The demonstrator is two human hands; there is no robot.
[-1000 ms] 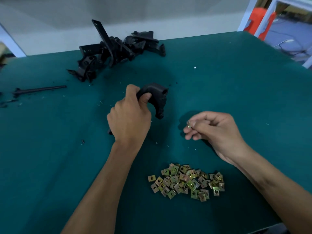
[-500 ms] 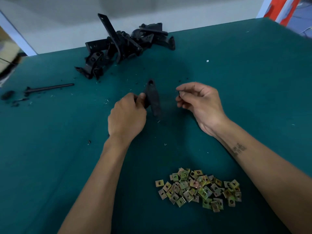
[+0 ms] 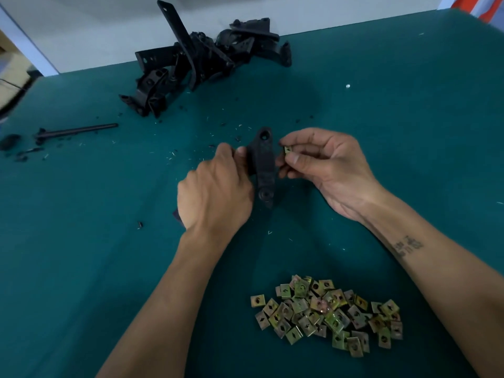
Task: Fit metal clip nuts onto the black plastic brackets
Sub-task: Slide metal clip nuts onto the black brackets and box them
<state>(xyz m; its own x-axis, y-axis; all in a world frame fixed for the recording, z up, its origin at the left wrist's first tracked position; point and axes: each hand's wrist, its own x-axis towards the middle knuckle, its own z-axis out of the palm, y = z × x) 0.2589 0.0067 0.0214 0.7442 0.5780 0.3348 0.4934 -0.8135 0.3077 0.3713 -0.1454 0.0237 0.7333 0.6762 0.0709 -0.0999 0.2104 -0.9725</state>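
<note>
Head view: green table (image 3: 81,268), with a pile of black brackets (image 3: 201,64) at the far edge and a heap of clip nuts (image 3: 327,312) near. Left hand (image 3: 215,195) grips a black bracket (image 3: 263,165) at centre; right hand (image 3: 327,170) pinches one clip nut (image 3: 287,150) just beside it.

Most of the frame is taken up by a table (image 3: 409,132) covered in dark teal cloth. A pale grey wall (image 3: 81,28) is seen behind its far edge. An orange object (image 3: 491,6) is cut off at upper right.
</note>
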